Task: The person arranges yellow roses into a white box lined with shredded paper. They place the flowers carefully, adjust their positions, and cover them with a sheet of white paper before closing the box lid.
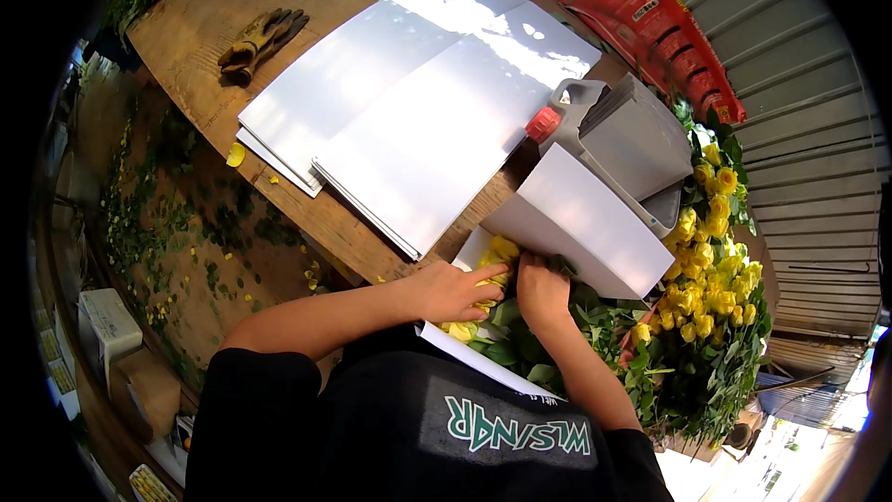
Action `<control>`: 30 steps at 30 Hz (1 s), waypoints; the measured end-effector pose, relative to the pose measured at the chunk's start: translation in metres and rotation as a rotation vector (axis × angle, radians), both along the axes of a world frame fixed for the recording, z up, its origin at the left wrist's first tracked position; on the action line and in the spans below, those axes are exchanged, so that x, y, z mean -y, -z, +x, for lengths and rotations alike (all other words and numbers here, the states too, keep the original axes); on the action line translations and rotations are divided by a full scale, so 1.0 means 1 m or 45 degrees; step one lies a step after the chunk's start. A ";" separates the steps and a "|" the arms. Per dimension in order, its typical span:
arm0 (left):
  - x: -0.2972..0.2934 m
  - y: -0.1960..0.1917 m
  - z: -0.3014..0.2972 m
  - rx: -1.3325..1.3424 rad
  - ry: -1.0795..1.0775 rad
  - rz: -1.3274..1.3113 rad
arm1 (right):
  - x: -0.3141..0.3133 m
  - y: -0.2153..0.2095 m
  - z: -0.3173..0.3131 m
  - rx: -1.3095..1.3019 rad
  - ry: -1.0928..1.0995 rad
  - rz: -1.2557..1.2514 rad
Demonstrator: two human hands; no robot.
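A bunch of yellow roses (503, 249) with green leaves (514, 342) lies in front of my body inside a white paper sheet (585, 223). One side of that sheet stands up and bends beyond my hands; a white edge also shows against my shirt. My left hand (452, 291) rests on the rose heads, index finger stretched out and the fingers apart. Close beside it, my right hand (542, 292) is closed, its fingers curled down at the base of the raised paper among the leaves. Whatever its fingertips pinch is hidden.
Stacks of white sheets (418, 121) cover much of the wooden table (186, 46). Work gloves (260, 45) lie at its far left. A grey jug with a red cap (543, 125) stands beyond the raised paper. More yellow roses (711, 288) are piled at right, near a red bag (655, 33).
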State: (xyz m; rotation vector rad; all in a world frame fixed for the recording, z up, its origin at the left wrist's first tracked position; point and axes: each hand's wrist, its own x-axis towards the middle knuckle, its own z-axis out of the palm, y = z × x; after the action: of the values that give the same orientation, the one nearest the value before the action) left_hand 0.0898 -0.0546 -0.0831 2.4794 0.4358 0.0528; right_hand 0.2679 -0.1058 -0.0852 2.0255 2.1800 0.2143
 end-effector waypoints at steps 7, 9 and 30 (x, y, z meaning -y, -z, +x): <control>-0.008 -0.004 0.002 0.024 0.023 -0.175 | 0.009 -0.029 0.002 -0.507 0.115 -0.161; -0.016 0.009 0.003 0.135 0.019 -0.332 | 0.010 -0.043 0.000 -0.652 -0.017 -0.084; -0.036 -0.003 -0.053 -0.125 -0.332 0.484 | 0.015 -0.056 0.005 -1.010 -0.202 -0.196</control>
State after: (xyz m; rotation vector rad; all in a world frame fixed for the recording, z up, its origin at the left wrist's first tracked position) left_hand 0.0369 -0.0183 -0.0803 2.7868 0.8584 0.1304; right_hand 0.2733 -0.1207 -0.0289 2.0603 2.6569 -0.8568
